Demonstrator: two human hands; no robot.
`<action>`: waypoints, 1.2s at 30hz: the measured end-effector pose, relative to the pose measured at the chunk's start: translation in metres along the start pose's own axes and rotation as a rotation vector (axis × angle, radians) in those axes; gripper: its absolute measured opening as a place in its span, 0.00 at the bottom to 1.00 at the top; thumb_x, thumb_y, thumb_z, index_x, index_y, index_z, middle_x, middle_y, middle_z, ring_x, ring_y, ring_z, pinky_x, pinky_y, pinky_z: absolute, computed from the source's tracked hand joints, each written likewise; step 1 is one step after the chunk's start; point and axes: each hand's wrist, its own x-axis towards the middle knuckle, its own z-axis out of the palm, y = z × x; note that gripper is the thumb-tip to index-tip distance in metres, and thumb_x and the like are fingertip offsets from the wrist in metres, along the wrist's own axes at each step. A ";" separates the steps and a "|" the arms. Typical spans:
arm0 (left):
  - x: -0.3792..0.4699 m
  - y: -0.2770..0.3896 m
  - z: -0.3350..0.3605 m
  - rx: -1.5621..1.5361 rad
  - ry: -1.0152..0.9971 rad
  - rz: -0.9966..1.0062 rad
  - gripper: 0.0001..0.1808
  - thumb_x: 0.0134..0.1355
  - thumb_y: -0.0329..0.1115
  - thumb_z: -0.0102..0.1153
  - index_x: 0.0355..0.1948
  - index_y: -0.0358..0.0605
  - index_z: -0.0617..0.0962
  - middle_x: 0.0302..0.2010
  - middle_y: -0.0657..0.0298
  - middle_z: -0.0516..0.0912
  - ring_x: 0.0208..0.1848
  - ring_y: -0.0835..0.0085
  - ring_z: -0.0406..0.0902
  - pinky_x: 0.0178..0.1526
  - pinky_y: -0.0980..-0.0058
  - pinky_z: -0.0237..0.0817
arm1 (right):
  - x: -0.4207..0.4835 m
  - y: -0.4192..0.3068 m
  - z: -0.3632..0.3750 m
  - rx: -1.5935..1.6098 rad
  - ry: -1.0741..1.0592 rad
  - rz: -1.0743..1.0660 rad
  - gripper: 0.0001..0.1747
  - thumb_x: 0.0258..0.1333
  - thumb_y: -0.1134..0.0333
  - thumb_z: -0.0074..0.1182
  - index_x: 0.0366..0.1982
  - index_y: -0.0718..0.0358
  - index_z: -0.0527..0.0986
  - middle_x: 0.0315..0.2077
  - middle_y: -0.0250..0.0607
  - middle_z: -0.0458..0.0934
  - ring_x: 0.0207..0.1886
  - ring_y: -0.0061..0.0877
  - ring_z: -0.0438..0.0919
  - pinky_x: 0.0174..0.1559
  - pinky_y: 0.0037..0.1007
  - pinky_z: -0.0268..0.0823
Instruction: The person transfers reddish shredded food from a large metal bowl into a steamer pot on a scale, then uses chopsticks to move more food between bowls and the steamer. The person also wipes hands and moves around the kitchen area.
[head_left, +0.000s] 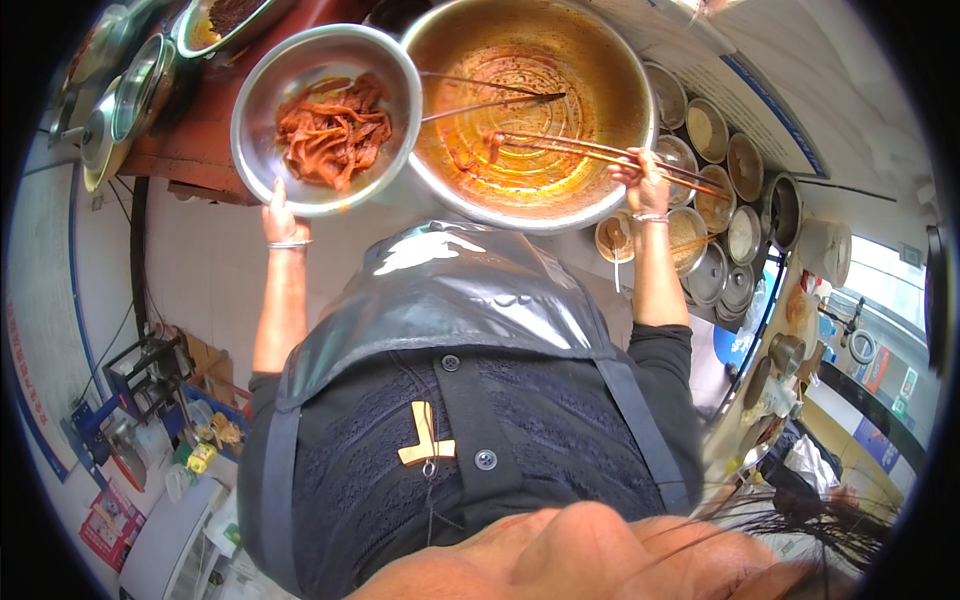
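My left hand (283, 217) grips the near rim of a steel bowl (259, 157), thumb over the edge. Inside the bowl lies a heap of red-sauced food strips (334, 131). To its right sits a large steel basin (525, 214), its inside smeared with orange-red oil and bits of sauce. Long wooden chopsticks (570, 146) are in my right hand (643, 180), over the basin's right side. A small red food piece (493, 145) is at their tips. Two thin dark lines meet in the basin; whether they are rods or shadows, I cannot tell.
Several bowls of powders and seasonings (705, 131) crowd the right side, beside lidded steel pots (707, 277). A small bowl with a spoon (615, 236) stands near my right wrist. At upper left, an oval dish of dark seasoning (232, 19) rests on a red surface (172, 150).
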 end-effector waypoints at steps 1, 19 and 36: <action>0.004 -0.002 0.006 0.005 -0.022 0.016 0.18 0.62 0.32 0.49 0.51 0.33 0.69 0.49 0.54 0.74 0.49 0.64 0.73 0.52 0.64 0.66 | -0.002 -0.012 0.003 0.016 -0.014 -0.046 0.12 0.61 0.64 0.45 0.35 0.67 0.72 0.26 0.46 0.78 0.27 0.38 0.80 0.27 0.31 0.75; -0.003 -0.055 0.057 -0.055 -0.152 -0.163 0.14 0.61 0.31 0.51 0.45 0.34 0.73 0.40 0.56 0.78 0.41 0.67 0.77 0.44 0.68 0.70 | -0.076 -0.128 0.112 -0.237 -0.183 -0.490 0.09 0.60 0.73 0.43 0.34 0.71 0.73 0.25 0.46 0.78 0.23 0.32 0.79 0.25 0.26 0.74; -0.044 -0.002 0.008 -0.099 0.221 -0.032 0.20 0.65 0.36 0.44 0.53 0.35 0.67 0.51 0.54 0.72 0.53 0.60 0.70 0.56 0.57 0.63 | 0.051 0.085 0.063 -0.264 -0.178 0.087 0.09 0.59 0.69 0.47 0.29 0.68 0.72 0.22 0.42 0.77 0.22 0.27 0.79 0.22 0.24 0.73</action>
